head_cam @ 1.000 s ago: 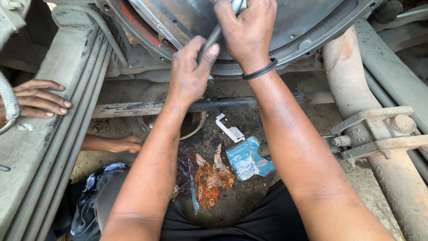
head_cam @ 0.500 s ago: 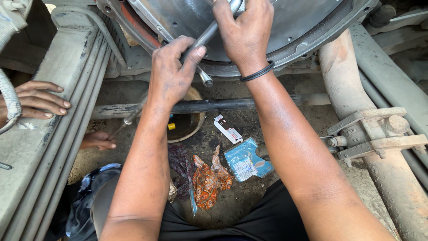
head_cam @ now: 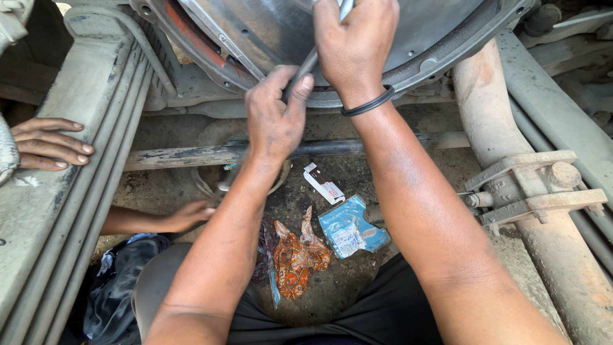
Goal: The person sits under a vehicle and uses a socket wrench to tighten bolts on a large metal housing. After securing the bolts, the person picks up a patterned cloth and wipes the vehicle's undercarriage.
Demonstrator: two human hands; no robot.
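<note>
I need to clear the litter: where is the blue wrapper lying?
In the head view the blue wrapper lies on the dirt ground, low centre, between the person's forearms, right of the orange wrapper and below the small white box.

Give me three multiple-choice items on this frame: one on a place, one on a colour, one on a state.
1. Where does the blue packet lie?
A. on the dirt below the arms
B. on the metal housing
C. in a hand

2. What colour is the band on the right wrist?
A. red
B. black
C. white

3. What is the left hand doing?
A. hanging open
B. resting on the ground
C. gripping a tool shaft

Answers:
1 A, it lies flat on the ground beside an orange wrapper.
2 B, a dark ring.
3 C, its fingers close round the shaft, which the right hand also holds.
</note>
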